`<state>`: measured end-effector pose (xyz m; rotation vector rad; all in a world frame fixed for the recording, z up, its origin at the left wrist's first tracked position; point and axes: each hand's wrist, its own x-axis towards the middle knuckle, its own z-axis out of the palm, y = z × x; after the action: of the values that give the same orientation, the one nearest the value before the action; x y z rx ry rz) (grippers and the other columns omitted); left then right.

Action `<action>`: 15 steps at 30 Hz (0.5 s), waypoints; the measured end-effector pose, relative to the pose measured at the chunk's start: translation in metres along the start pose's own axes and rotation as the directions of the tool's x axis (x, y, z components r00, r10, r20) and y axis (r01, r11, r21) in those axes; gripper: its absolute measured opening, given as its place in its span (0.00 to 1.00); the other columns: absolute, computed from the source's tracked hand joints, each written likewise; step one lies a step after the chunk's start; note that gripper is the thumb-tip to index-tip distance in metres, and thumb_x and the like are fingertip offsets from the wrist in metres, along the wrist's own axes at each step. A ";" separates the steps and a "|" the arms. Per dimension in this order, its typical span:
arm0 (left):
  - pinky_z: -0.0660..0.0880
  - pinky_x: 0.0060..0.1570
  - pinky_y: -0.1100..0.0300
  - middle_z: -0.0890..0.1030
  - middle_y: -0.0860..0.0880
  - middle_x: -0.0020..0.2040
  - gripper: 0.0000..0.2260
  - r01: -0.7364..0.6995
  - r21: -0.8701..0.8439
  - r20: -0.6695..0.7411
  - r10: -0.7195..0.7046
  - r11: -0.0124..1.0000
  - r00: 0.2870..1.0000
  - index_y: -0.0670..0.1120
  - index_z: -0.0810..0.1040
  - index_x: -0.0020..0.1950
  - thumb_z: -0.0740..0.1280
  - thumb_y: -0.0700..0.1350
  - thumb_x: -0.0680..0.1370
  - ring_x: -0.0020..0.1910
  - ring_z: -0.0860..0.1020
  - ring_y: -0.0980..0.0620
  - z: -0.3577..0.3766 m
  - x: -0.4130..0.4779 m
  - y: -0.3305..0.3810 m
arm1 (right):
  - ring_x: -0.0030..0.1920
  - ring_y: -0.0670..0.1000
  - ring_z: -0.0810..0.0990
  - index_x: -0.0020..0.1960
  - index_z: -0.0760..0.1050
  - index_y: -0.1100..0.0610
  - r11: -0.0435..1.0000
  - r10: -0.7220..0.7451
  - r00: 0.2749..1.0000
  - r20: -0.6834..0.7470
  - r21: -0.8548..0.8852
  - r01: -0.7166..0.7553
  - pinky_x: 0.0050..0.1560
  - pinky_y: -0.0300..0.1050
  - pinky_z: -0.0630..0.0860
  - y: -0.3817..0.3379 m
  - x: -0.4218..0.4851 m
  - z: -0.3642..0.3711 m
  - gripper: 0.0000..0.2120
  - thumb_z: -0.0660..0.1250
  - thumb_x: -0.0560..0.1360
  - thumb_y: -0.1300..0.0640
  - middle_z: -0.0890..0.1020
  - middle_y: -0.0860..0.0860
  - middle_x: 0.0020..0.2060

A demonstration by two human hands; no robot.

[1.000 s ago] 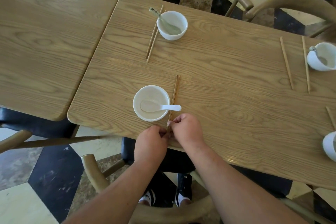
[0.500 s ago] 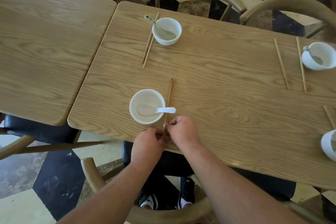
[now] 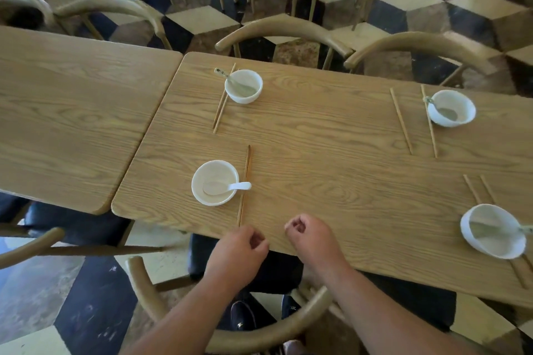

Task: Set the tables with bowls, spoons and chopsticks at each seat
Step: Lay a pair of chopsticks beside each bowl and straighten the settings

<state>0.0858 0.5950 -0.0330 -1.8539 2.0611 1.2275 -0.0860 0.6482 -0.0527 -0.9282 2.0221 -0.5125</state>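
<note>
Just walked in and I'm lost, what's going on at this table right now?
A person is setting a wooden table for a meal. Four seats have a white bowl with a spoon in it and chopsticks alongside. Both hands, the left hand and right hand, are loosely curled and empty at the near edge, just below the nearest chopsticks lying beside the nearest bowl. The adjoining table on the left is bare.

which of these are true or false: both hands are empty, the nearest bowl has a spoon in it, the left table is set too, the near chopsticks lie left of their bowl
1. Both hands are empty: true. The left hand and right hand are loosely curled, holding nothing.
2. The nearest bowl has a spoon in it: true.
3. The left table is set too: false. Nothing lies on its visible part.
4. The near chopsticks lie left of their bowl: false. They lie along its right side.
</note>
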 end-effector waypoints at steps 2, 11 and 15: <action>0.78 0.56 0.58 0.84 0.59 0.58 0.12 -0.055 0.003 0.063 0.055 0.998 0.997 0.56 0.82 0.63 0.69 0.57 0.80 0.54 0.81 0.59 0.007 0.000 0.017 | 0.43 0.43 0.81 0.53 0.81 0.50 1.000 0.016 1.000 0.000 -0.013 -0.016 0.40 0.41 0.75 0.006 -0.008 -0.017 0.08 0.67 0.82 0.46 0.83 0.44 0.45; 0.77 0.58 0.57 0.76 0.52 0.75 0.29 -0.277 0.056 0.283 0.251 0.959 0.926 0.56 0.70 0.79 0.70 0.62 0.80 0.67 0.78 0.51 0.043 0.001 0.109 | 0.77 0.51 0.69 0.78 0.70 0.49 0.988 0.135 0.971 -0.197 -0.053 -0.148 0.75 0.49 0.70 0.062 -0.074 -0.092 0.27 0.66 0.82 0.41 0.73 0.49 0.75; 0.78 0.65 0.52 0.74 0.53 0.77 0.28 -0.333 0.051 0.321 0.300 0.941 0.898 0.57 0.70 0.78 0.70 0.62 0.80 0.71 0.76 0.50 0.076 -0.009 0.151 | 0.71 0.48 0.74 0.73 0.73 0.47 0.974 0.205 0.926 -0.318 -0.023 -0.223 0.66 0.45 0.72 0.098 -0.098 -0.136 0.21 0.67 0.82 0.41 0.76 0.46 0.69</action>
<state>-0.0760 0.6383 -0.0054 -1.2162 2.2499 1.3453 -0.2019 0.7889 0.0133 -0.6784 2.4050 -0.5062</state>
